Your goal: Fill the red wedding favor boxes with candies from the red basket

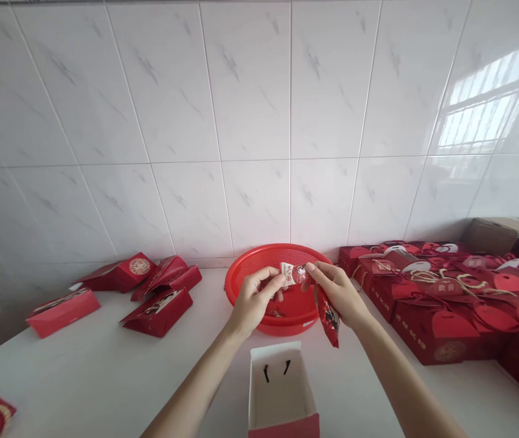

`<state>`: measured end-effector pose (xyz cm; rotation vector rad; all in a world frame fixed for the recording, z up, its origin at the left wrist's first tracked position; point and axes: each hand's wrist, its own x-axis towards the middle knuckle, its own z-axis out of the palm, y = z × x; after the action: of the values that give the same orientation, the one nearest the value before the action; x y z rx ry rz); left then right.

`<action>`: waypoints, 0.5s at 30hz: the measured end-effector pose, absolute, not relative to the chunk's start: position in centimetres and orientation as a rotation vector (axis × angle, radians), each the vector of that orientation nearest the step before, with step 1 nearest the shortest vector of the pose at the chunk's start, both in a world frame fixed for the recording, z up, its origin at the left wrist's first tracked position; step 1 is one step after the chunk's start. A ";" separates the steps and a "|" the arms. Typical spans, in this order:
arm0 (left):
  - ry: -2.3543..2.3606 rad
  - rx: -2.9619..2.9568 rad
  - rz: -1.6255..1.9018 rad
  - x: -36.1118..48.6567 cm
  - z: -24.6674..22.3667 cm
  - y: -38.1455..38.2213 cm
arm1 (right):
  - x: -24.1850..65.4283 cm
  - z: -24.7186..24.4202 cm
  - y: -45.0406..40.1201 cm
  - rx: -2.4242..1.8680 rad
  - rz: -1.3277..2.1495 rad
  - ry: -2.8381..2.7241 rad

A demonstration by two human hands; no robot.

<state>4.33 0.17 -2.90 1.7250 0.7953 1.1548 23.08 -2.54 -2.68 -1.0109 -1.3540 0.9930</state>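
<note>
My left hand [257,297] pinches the left end of a small white and red wrapped packet [294,274] above a round red plastic basket [252,257]. At the packet's other end is my right hand [333,287], its thumb and finger closed on it. A red and black packet [328,316] also hangs from my right hand, over the basket's right rim. Little can be made out inside the basket, apart from a small item near its bottom. Nearer to me stands an open box [282,389], white inside, with two short dark cord ends on its inner wall.
Several closed red gift boxes with cords [442,328] fill the right side of the white table [81,377]. Several folded red boxes [159,310] lie at the left. A brown carton [505,237] stands at the back right, and a tiled wall rises behind.
</note>
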 end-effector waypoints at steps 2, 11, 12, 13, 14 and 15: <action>0.838 1.756 1.108 4.1 -3.3 0.8 | 23.1 -2.9 -2.3 -1.017 0.997 -1.367; 1.385 2.229 0.615 1.0 -3.7 6.1 | 24.5 -4.8 -0.7 -1.407 0.533 -1.670; 1.442 2.296 0.391 1.0 -3.5 6.9 | 24.4 -5.0 -0.6 -1.448 0.526 -1.724; 1.481 2.353 0.139 1.3 -3.3 7.7 | 24.4 -5.0 -0.6 -1.482 0.517 -1.771; 1.495 2.364 -0.045 1.6 -3.2 8.5 | 24.4 -5.1 -0.7 -1.511 0.506 -1.809; 1.497 2.357 -0.179 2.1 -3.3 9.3 | 24.3 -5.1 -0.7 -1.533 0.494 -1.841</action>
<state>2.10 9.26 -3.31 2.3573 1.4973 -0.1795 24.31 -0.69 -5.10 -1.5335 -1.8413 0.4942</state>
